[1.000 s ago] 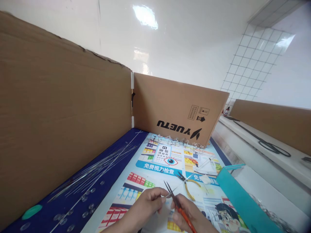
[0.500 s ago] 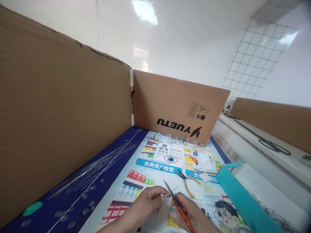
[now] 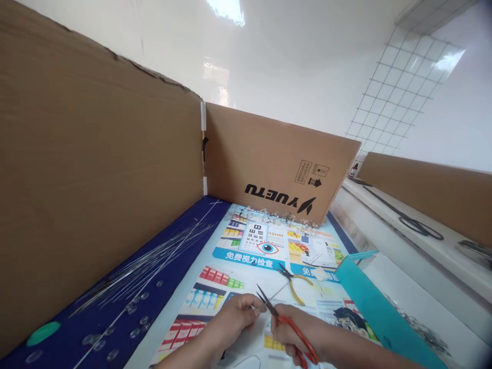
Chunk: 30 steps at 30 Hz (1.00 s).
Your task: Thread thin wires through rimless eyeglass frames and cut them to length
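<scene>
My right hand is closed around a pair of scissors with red-orange handles. Its dark blades point up and left, slightly parted, right beside my left fingertips. With thumb and forefinger, my left hand pinches one end of a thin pale wire, which runs up and right behind the blades; its exact material is hard to make out. Just beyond my hands lie pliers with yellow handles, jaws pointing up-left, on the printed poster sheet. A small white lump sits to the right of them.
Cardboard panels stand at the left and back. On the blue surface are long thin rods, several clear round pieces and a green disc. Tangled wire pieces line the back panel. A teal-edged box is at right.
My right hand has turned the scissors so that their red-orange handle loops show, and the blades have spread a little. My left hand stays pinched in about the same spot. The view has shifted slightly.
</scene>
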{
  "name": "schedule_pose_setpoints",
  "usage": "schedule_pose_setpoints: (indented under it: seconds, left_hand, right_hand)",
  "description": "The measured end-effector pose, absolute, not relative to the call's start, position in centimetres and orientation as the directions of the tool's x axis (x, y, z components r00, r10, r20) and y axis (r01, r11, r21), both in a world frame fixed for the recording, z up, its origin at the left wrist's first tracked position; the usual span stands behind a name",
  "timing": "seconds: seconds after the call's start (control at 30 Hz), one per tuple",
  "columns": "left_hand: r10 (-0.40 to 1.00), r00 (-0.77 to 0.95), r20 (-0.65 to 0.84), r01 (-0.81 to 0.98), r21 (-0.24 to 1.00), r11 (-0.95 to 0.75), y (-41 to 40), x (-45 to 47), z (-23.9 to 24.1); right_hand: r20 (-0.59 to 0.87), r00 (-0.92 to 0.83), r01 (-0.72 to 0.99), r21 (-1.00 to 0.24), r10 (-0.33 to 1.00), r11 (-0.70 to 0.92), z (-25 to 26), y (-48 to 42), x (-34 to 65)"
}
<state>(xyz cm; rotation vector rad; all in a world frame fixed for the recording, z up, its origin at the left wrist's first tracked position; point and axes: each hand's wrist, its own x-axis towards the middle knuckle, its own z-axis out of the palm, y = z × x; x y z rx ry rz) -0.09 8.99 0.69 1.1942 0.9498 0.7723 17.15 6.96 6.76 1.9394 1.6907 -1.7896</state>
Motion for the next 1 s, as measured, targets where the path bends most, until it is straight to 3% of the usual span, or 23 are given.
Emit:
schedule_pose_setpoints:
  seconds: [0.13,0.37,0.77,1.0]
  left_hand:
    - [0.887,0.383,-0.257,0.037,0.964,0.263,8.9,-0.1,1.0]
    - [0.902,0.372,-0.217,0.023,0.974,0.225,9.4,-0.1,0.1]
    - [0.911,0.361,-0.2,0.053,0.98,0.194,9.6,0.0,-0.7]
    - [0.908,0.367,-0.203,0.049,0.979,0.199,9.5,-0.2,-1.0]
  right_hand:
    - [-0.773,-0.253,0.605,-0.595,0.581,-0.529,5.4,8.4,16.8]
    - [-0.847,-0.263,0.582,-0.521,0.461,-0.625,3.6,9.9,16.9]
    - [-0.864,-0.254,0.559,-0.499,0.435,-0.663,3.9,9.5,16.9]
    - [-0.789,-0.308,0.577,-0.599,0.531,-0.555,4.5,8.7,17.1]
